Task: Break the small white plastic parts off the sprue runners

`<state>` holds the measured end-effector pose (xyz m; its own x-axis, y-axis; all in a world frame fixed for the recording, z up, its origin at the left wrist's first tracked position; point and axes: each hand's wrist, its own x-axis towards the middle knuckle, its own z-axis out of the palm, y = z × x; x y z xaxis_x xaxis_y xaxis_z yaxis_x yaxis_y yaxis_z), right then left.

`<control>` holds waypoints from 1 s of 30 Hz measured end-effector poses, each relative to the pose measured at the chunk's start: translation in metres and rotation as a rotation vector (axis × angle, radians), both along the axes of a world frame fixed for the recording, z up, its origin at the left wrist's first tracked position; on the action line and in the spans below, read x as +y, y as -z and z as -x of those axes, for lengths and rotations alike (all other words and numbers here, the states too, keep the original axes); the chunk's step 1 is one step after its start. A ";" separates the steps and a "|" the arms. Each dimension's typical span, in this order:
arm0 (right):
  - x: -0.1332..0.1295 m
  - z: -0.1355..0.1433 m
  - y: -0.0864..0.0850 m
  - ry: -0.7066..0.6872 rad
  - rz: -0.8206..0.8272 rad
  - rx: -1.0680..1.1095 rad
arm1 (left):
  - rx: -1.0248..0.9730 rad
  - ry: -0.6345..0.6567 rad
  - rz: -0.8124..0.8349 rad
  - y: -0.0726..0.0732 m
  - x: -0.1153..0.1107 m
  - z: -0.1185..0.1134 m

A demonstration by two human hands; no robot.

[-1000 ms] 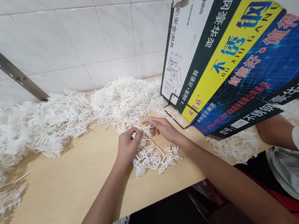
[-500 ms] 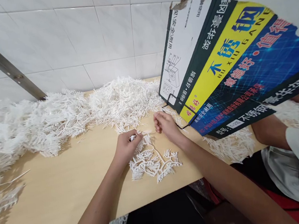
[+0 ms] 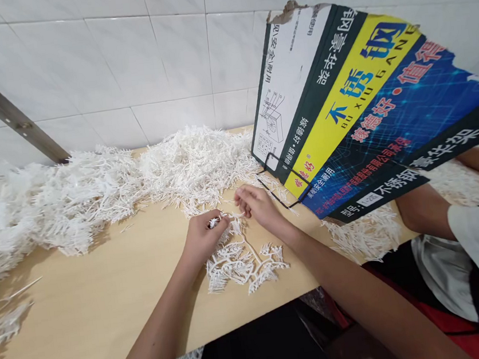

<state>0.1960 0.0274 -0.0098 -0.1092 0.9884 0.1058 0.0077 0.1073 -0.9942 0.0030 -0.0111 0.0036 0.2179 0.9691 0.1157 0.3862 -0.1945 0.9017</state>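
Observation:
A branched white plastic piece (image 3: 254, 252) lies on the tan table (image 3: 105, 292), close to its front edge. My left hand (image 3: 206, 232) is closed on the upper left part of this piece, thumb and fingers pinched around its white tips. Just to the right, above the piece's top end, my right hand (image 3: 256, 203) has its fingers curled together; whatever they may hold is too small to make out. Behind both hands rises a heap of small white plastic bits (image 3: 198, 161).
More white branched pieces (image 3: 51, 195) are piled along the tiled wall at left. A printed cardboard panel (image 3: 344, 110) stands at right in a black wire holder (image 3: 288, 204). Beyond it are a co-worker's arm (image 3: 424, 207) and more white bits (image 3: 364, 234). A metal bracket (image 3: 11, 116) slants down the wall.
My right hand has moved a little left, closer to my left hand and the top of the white piece. My left hand keeps its pinch.

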 end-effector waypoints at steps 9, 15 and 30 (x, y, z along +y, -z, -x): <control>-0.001 0.003 0.005 0.048 -0.046 -0.154 | 0.011 0.054 0.019 0.000 0.003 -0.005; 0.005 -0.002 0.005 0.163 -0.055 -0.043 | -0.021 0.028 0.009 0.002 -0.001 0.001; 0.010 -0.005 0.008 0.130 -0.025 -0.003 | 0.006 0.022 0.014 0.000 0.000 -0.001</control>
<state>0.2005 0.0371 -0.0178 0.0195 0.9913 0.1300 0.0264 0.1294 -0.9912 0.0042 -0.0115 0.0038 0.2403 0.9655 0.1008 0.3875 -0.1906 0.9019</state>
